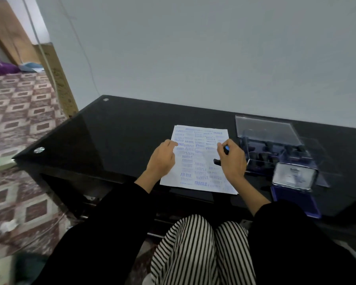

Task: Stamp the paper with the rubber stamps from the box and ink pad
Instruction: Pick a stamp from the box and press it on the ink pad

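Nearest, on the right of the black glass table [111, 128], the blue ink pad [296, 200] lies with its lid up. Beyond it to the left lies the paper [197, 171], crowded with blue prints. The left hand [162, 159] rests on the sheet's left edge with loosely spread fingers. The right hand [232, 159] curls round a black rubber stamp [226, 149] with a blue tip, over the sheet's right side. Further right, the clear plastic box [275, 153] stands open, holding more stamps.

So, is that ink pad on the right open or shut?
Open. The ink pad has its lid raised at the back, leaving the blue inked surface uncovered in front of it.
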